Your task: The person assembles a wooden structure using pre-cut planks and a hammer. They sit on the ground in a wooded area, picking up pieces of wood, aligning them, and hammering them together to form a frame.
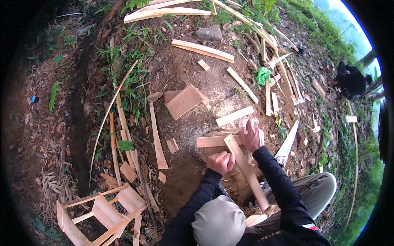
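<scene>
Two wooden boards meet at an angle in front of me: a short board [211, 141] lies crosswise, and a longer narrow board [248, 176] overlaps its right end and slants down toward my legs. Just below that joint, my left hand [221, 162] is closed with the thumb beside the longer board; whatever it pinches is hidden. My right hand [251, 137], beyond the joint's right side, has its fingers curled on a crumpled clear plastic bag [245, 123]. Beneath the boards is a pale wooden block or stump [204, 154], partly covered.
A handsaw [288, 144] lies right of my right arm. Farther off are a green plastic bag [262, 76], a flat square board [184, 102] and several loose wood strips [203, 50]. A slatted wooden frame [100, 215] stands lower left. Another person [351, 80] is at the far right.
</scene>
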`<action>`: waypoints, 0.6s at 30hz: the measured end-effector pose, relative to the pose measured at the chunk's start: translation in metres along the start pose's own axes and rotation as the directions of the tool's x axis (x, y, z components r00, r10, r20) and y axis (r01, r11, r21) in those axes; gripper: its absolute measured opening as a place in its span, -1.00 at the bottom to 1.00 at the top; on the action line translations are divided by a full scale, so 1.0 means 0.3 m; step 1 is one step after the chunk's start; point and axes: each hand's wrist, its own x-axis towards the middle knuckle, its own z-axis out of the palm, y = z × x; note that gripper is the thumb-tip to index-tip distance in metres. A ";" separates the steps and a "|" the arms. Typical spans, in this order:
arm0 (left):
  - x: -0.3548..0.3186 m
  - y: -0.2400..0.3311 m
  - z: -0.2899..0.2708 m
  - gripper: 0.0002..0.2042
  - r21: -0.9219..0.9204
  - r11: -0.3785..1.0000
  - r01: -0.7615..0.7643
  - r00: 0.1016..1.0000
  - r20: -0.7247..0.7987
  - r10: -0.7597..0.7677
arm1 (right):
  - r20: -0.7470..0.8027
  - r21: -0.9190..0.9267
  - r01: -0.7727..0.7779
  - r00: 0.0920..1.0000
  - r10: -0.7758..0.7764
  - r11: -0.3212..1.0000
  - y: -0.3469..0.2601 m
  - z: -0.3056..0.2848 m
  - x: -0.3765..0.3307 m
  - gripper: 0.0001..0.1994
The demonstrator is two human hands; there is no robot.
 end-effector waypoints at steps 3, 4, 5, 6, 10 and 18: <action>0.004 0.009 0.007 -0.68 0.009 1.000 -0.011 1.000 0.020 0.011 | -0.037 0.010 0.052 0.998 -0.052 0.999 -0.008 -0.020 0.082 -0.79; 0.006 0.009 0.008 -0.67 0.015 1.000 -0.004 1.000 0.024 0.004 | -0.019 -0.005 0.046 0.999 -0.046 0.999 -0.018 -0.026 0.111 -0.80; 0.006 0.011 0.012 -0.67 0.019 1.000 0.002 1.000 0.027 -0.003 | -0.075 -0.033 0.063 0.995 -0.065 0.997 -0.015 -0.019 0.110 -0.79; 0.000 0.016 0.021 -0.67 -0.004 1.000 0.001 1.000 0.024 -0.001 | -0.124 -0.124 0.091 0.987 -0.106 0.988 -0.005 -0.028 0.066 -0.78; 0.001 0.002 -0.007 -0.68 0.006 1.000 -0.008 1.000 -0.006 0.008 | -0.088 -0.074 -0.072 0.994 0.065 0.995 -0.086 -0.088 -0.104 -0.80; -0.001 0.006 0.011 -0.72 -0.037 0.999 -0.020 1.000 0.003 0.021 | -0.035 -0.135 -0.007 0.999 0.002 0.991 -0.112 -0.189 -0.267 -0.82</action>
